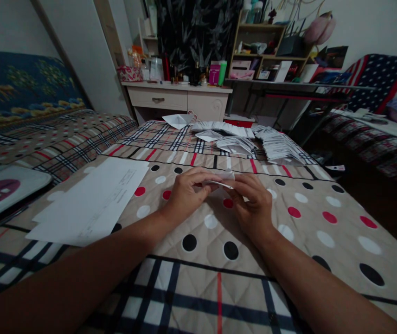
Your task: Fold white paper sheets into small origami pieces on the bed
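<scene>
A small folded piece of white paper [223, 179] is pinched between both of my hands, just above the dotted quilt [303, 218]. My left hand [188, 191] grips its left side with curled fingers. My right hand [252, 200] holds its right side, fingers closed over the edge. Most of the paper is hidden by my fingers.
A large white sheet [90, 202] lies on the quilt to the left. Several folded white papers [243, 139] are piled at the far end of the bed. A dresser [177, 99] and a desk [289, 90] stand behind, with another bed [375, 134] at right.
</scene>
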Tool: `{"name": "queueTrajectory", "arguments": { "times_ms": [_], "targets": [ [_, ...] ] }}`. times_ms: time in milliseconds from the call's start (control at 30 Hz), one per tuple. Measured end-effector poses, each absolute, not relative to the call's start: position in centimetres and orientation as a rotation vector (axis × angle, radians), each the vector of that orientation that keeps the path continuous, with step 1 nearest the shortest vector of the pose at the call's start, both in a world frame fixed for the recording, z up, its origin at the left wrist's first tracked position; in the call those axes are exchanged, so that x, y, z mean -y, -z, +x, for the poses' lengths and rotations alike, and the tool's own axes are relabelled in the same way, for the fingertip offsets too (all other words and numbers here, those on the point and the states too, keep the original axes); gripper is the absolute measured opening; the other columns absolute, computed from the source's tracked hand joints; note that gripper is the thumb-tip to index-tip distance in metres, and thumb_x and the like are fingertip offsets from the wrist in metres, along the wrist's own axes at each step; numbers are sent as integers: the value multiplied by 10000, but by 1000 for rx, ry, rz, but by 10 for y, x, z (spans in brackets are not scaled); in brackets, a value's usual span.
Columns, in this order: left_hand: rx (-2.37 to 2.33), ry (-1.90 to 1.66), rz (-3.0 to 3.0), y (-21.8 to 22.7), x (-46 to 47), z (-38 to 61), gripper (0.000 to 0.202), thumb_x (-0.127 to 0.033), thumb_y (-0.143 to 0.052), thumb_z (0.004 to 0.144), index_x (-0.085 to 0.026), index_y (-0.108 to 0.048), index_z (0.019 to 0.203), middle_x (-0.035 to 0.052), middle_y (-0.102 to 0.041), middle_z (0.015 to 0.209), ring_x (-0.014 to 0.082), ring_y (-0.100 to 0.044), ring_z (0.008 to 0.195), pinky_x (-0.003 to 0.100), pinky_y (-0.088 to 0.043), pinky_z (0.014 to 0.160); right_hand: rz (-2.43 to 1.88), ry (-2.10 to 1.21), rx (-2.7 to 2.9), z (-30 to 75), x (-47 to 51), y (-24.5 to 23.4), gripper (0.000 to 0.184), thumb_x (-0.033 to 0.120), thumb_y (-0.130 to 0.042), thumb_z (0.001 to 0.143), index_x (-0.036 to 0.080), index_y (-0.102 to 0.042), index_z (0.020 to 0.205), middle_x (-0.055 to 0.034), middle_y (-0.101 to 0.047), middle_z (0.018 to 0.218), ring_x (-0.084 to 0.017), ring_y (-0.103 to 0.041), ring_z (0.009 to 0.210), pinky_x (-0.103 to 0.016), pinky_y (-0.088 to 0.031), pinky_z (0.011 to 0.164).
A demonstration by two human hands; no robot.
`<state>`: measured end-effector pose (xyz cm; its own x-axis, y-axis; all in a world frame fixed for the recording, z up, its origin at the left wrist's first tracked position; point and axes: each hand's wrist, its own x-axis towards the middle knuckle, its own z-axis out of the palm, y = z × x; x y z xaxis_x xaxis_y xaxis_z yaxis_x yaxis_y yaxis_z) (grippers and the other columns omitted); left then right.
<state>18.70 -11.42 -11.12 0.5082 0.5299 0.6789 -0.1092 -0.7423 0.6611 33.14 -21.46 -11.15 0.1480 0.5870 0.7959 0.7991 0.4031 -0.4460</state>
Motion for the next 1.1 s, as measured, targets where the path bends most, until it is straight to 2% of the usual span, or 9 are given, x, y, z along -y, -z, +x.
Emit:
{"name": "queueTrajectory", "arguments": {
  "times_ms": [100, 233, 333, 500, 633, 733, 867, 1000, 1100],
  "targets": [
    [-275, -1416, 2175, 107, 112, 185, 269, 25, -639, 773, -189, -743, 899, 42, -731, 934, 138, -680, 890, 287, -553, 835, -1199, 297, 1583, 328, 217, 107, 248, 107, -577, 855, 248, -735, 983, -67, -715, 1003, -233, -605, 945, -408, -478, 841],
    [-301, -1485, 2201, 107, 111, 184, 183, -23, -664, 797, -181, -740, 850, 46, -735, 893, 139, -688, 835, 279, -565, 790, -1145, 41, 1486, 323, 222, 107, 211, 193, -532, 912, 228, -702, 1032, -76, -677, 1120, -228, -610, 1054, -405, -457, 920],
    [-307, -1444, 2220, 108, 112, 184, 169, -31, -672, 790, -179, -741, 833, 48, -730, 880, 144, -687, 834, 283, -563, 786, -1144, -108, 1265, 323, 221, 110, 170, 238, -520, 935, 235, -666, 1020, -45, -680, 1048, -198, -621, 1005, -363, -462, 899],
    [-304, -1406, 2213, 110, 112, 184, 213, -15, -643, 777, -193, -745, 832, 53, -720, 930, 158, -677, 887, 309, -553, 821, -1218, -176, 1058, 328, 215, 116, 131, 230, -711, 803, 226, -650, 918, -2, -651, 882, -171, -612, 846, -316, -469, 805],
    [-375, -1262, 1958, 113, 108, 186, 137, -77, -638, 779, -176, -729, 806, 61, -714, 955, 170, -659, 929, 317, -527, 864, -1219, -231, 1196, 328, 217, 113, 114, 298, -626, 884, 225, -712, 869, -16, -678, 872, -178, -618, 848, -321, -460, 793],
    [-377, -997, 1617, 113, 108, 187, 108, -134, -641, 736, -164, -701, 821, 36, -696, 855, 161, -647, 823, 291, -526, 782, -1171, -336, 1261, 324, 220, 112, 238, 335, -529, 943, 232, -739, 897, -27, -689, 875, -178, -626, 812, -327, -471, 756],
    [-368, -780, 1159, 110, 112, 187, 39, -171, -638, 660, -151, -614, 635, 23, -675, 835, 124, -600, 668, 229, -481, 602, -1191, -468, 1080, 320, 217, 115, 155, 311, -713, 806, 241, -679, 940, 1, -662, 829, -150, -595, 693, -288, -467, 635],
    [-251, -607, 987, 107, 114, 186, 160, -200, -626, 621, -137, -542, 501, 57, -687, 945, 173, -636, 753, 256, -497, 614, -1154, -578, 1061, 320, 214, 115, 448, 284, -772, 733, 294, -615, 1153, -35, -639, 1155, -204, -626, 959, -353, -508, 808],
    [-175, -489, 920, 107, 113, 185, 170, -181, -636, 589, -135, -526, 468, 60, -678, 816, 167, -623, 688, 255, -493, 594, -1077, -645, 1212, 320, 215, 111, 425, 277, -748, 761, 304, -658, 1175, -55, -567, 1321, -254, -540, 1205, -419, -453, 981]
  ]
}}
